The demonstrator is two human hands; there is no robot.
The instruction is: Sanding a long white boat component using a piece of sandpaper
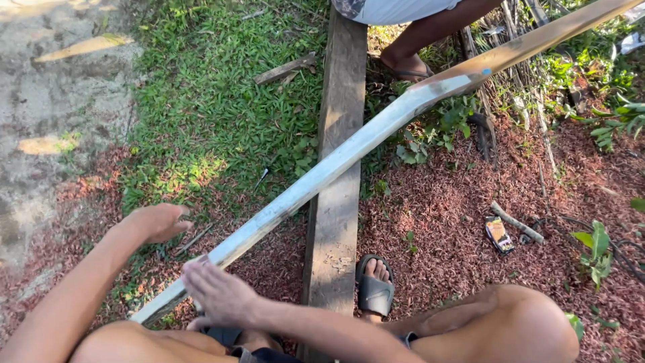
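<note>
Hands of a seated person frame a long pale stick, seen from above, w/ knees at the bottom edge. Left hand hovers just off the stick's near end, fingers loosely curled, palm down, gripping nothing. Right hand lies flat on top of the long curved stick, fingers together and stretched, pressing rather than wrapped round it. From under that palm the stick runs up and away to the right, crossing over a grey wooden plank that lies lengthwise ahead of the person, approx. between the knees. Judgement: to work the stick well, keep the right palm pressing it down, let the plank bear it, and bring the left hand in to steady the free end so it can't roll. Stick itself: slim, stripped of bark, whitish-grey along most of its length, turning tan-brown past a gentle bend far beyond the right hand, w/ a small blue mark there. Right of the plank a foot in a black sandal rests on reddish mulch; another person's sandalled foot stands at the far end.
</note>
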